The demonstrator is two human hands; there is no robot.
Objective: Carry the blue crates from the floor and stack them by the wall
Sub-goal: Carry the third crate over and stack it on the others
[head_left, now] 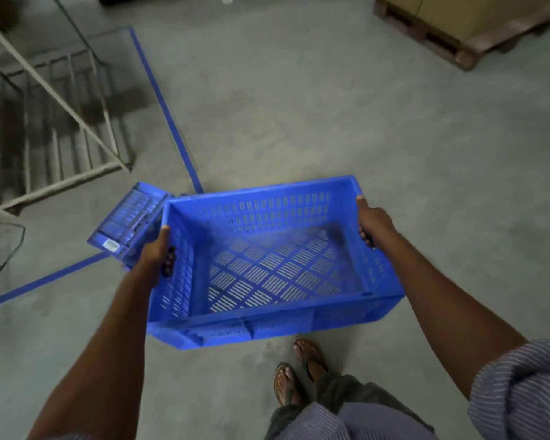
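I hold an empty blue slotted crate (pixel 267 265) in front of me, lifted above the concrete floor and slightly tilted. My left hand (pixel 159 252) grips its left short wall, fingers through the handle slot. My right hand (pixel 370 223) grips the right short wall near the far corner. A second blue crate (pixel 126 222) lies on the floor beyond my left hand, partly hidden by the held crate and my wrist.
A metal-railed staircase (pixel 54 122) drops away at the left. Blue floor tape (pixel 169 115) marks lines on the concrete. A wooden pallet (pixel 442 39) carrying cardboard boxes stands at the top right. My sandalled feet (pixel 299 373) are below the crate.
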